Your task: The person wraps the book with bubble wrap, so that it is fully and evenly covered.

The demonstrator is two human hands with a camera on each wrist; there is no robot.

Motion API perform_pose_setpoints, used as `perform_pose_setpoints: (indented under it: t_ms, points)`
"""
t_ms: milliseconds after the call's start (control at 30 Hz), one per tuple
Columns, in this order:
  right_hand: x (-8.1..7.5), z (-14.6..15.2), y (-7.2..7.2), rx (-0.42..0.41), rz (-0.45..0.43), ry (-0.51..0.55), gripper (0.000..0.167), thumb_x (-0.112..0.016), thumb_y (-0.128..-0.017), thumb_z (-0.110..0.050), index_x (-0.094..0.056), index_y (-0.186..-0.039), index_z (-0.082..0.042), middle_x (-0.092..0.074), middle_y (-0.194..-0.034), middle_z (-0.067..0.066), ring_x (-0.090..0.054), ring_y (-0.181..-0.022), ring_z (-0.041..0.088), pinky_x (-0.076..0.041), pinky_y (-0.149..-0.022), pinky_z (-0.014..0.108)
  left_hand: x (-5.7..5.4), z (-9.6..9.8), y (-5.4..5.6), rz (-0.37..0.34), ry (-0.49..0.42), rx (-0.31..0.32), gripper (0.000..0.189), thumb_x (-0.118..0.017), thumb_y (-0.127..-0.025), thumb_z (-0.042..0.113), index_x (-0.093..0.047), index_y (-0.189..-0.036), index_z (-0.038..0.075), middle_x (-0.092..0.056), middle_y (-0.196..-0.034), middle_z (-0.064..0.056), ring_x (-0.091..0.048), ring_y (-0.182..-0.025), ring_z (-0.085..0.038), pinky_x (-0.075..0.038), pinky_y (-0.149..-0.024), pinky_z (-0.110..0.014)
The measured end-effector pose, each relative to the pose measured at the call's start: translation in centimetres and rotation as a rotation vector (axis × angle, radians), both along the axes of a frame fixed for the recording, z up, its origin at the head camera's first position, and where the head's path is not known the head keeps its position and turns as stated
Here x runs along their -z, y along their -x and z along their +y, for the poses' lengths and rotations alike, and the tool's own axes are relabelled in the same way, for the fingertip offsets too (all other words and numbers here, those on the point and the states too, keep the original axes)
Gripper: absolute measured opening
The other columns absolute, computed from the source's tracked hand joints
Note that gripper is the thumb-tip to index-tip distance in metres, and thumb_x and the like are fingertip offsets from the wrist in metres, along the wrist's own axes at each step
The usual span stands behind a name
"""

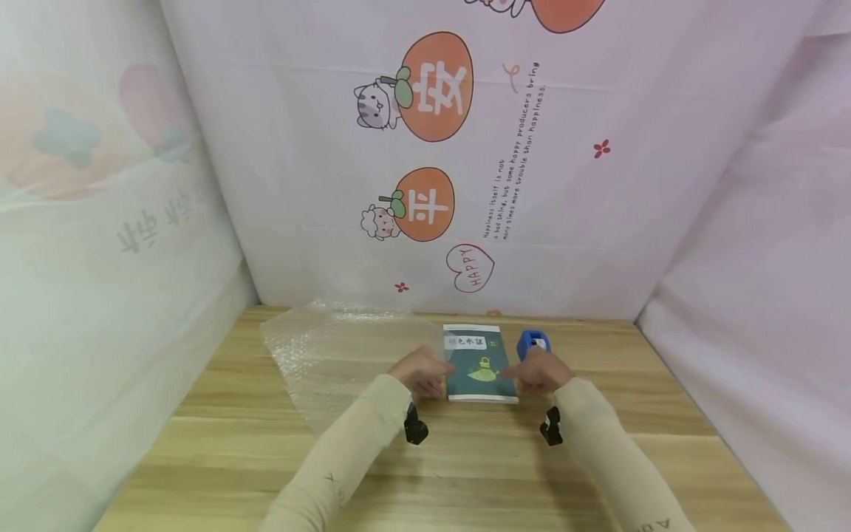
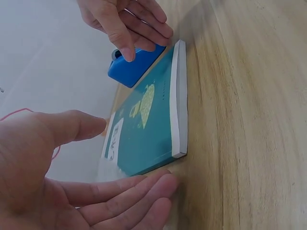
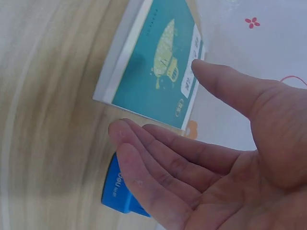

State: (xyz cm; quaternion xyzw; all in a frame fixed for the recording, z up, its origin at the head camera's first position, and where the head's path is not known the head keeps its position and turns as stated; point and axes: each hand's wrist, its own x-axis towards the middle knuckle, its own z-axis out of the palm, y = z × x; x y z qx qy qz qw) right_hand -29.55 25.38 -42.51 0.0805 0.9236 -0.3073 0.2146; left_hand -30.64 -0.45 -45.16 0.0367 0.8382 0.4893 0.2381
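A book [image 1: 477,380] lies between left hand [image 1: 423,372] and right hand [image 1: 541,369] (both relaxed, grasping nothing), long axis forward, title end farthest.

cream lng sleeves [image 1: 368,428], sm dk print [image 1: 663,524] on each; blk wrist mounts [image 1: 416,428] l/r

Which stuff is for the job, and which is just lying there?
Looks part of the job:
- green book, between the hands
- left hand
- right hand

Lying about, though maybe needed too:
- blue tape dispenser, right of the book
- bubble wrap, mostly left of the book
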Motion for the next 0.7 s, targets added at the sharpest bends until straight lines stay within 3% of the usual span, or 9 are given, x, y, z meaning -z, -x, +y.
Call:
perform_pose_setpoints:
  t_ms: [67, 267, 333, 600, 700]
  points:
    - [0.1, -0.1, -0.1, 0.014, -0.010, 0.021, 0.037, -0.075, -0.098, -0.035, -0.057, -0.078, -0.010, -0.049, -0.063, -0.004, -0.046, -0.057, 0.009, -0.045, -0.056, 0.022, 0.0, 0.2, -0.1, -0.011, -0.015, -0.005, 0.031, -0.072, -0.097, 0.028, -0.062, -0.080, 0.004, -0.078, -0.100, -0.028, -0.080, -0.090, -0.038, -0.067, -0.083, -0.044]
    - [1.0, -0.3, -0.3, 0.043, -0.003, 0.058, 0.034, -0.078, -0.096, -0.030, -0.066, -0.092, 0.002, -0.057, -0.067, 0.000, -0.053, -0.061, 0.012, -0.055, -0.063, 0.028, 0.4, 0.8, 0.0, -0.028, -0.028, -0.038, 0.039, -0.073, -0.097, 0.027, -0.070, -0.103, -0.012, -0.078, -0.098, -0.028, -0.080, -0.086, -0.037, -0.067, -0.086, -0.047]
    - [1.2, -0.3, -0.3, 0.051, -0.003, 0.060, 0.033, -0.078, -0.096, -0.030, -0.067, -0.089, 0.001, -0.056, -0.065, 0.000, -0.053, -0.061, 0.012, -0.055, -0.064, 0.029, 0.6, 1.0, 0.1, -0.031, -0.031, -0.044, 0.042, -0.073, -0.097, 0.026, -0.071, -0.108, -0.014, -0.078, -0.097, -0.028, -0.080, -0.083, -0.035, -0.067, -0.084, -0.047]
    - [1.7, -0.1, -0.2, 0.086, 0.024, 0.076, 0.032, -0.077, -0.097, -0.030, -0.063, -0.083, -0.005, -0.056, -0.065, -0.002, -0.055, -0.062, 0.012, -0.058, -0.067, 0.031, 1.2, 1.2, 0.5, -0.055, -0.055, -0.083, 0.030, -0.074, -0.094, 0.027, -0.066, -0.083, 0.001, -0.078, -0.087, -0.024, -0.079, -0.075, -0.029, -0.067, -0.079, -0.043]
    - [2.0, -0.1, -0.3, 0.098, 0.023, 0.090, 0.033, -0.077, -0.096, -0.031, -0.060, -0.078, -0.009, -0.055, -0.064, -0.002, -0.053, -0.061, 0.011, -0.053, -0.062, 0.028, 1.6, 1.2, 0.6, -0.077, -0.079, -0.092, 0.028, -0.075, -0.094, 0.027, -0.065, -0.084, 0.002, -0.077, -0.086, -0.022, -0.077, -0.074, -0.027, -0.067, -0.077, -0.040]
